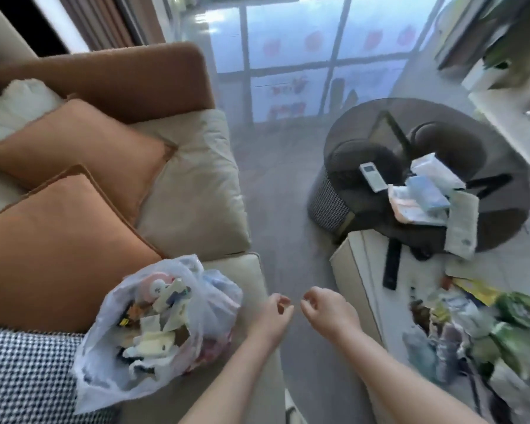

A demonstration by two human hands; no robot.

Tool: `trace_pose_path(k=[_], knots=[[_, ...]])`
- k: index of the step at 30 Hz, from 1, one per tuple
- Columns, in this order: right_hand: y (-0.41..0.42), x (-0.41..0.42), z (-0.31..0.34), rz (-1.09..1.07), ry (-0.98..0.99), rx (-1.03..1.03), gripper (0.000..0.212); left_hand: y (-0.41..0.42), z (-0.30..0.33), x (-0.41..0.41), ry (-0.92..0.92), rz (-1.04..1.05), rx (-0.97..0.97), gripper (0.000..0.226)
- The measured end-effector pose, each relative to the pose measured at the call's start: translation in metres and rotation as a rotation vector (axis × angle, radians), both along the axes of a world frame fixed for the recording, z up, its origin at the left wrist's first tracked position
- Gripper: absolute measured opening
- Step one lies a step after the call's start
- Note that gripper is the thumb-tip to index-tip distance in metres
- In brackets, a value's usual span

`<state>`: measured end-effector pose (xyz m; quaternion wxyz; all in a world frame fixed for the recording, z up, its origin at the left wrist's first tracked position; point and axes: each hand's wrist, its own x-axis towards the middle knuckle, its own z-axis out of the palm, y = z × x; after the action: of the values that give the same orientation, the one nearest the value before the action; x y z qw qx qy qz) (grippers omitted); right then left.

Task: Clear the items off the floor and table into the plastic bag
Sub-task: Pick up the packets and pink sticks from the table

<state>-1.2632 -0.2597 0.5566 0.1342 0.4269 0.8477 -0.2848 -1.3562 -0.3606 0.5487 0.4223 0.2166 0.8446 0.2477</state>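
A translucent white plastic bag (153,328) stands open on the beige sofa seat, filled with paper scraps and wrappers. My left hand (271,316) hangs just right of the bag with loosely curled fingers and holds nothing. My right hand (326,310) is beside it over the floor gap, fingers also loosely curled and empty. On the white table (367,270) at the right lies a heap of wrappers and packets (478,325) with a green round lid (519,309). Tissue packs (423,194) and a white remote (373,176) lie on the round dark glass table (502,215).
The sofa (196,179) carries two orange cushions (74,148) and a houndstooth cushion (25,374). A grey floor strip (282,209) runs between sofa and tables. A black remote (392,264) lies on the white table. A houndstooth stool (328,206) sits under the glass table.
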Motion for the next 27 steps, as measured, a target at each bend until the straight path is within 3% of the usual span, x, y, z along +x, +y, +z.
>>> trace_pose_path(k=[13, 21, 27], knots=[[0.084, 0.291, -0.007, -0.49, -0.034, -0.016, 0.029, 0.13, -0.008, 0.237, 0.035, -0.446, -0.065, 0.027], [0.095, 0.463, -0.017, -0.718, -0.073, -0.043, 0.026, 0.165, -0.019, 0.398, 0.066, -0.647, -0.182, 0.029], [0.086, 0.552, -0.034, -0.882, -0.116, -0.097, 0.024, 0.173, -0.037, 0.471, 0.077, -0.774, -0.21, 0.03]])
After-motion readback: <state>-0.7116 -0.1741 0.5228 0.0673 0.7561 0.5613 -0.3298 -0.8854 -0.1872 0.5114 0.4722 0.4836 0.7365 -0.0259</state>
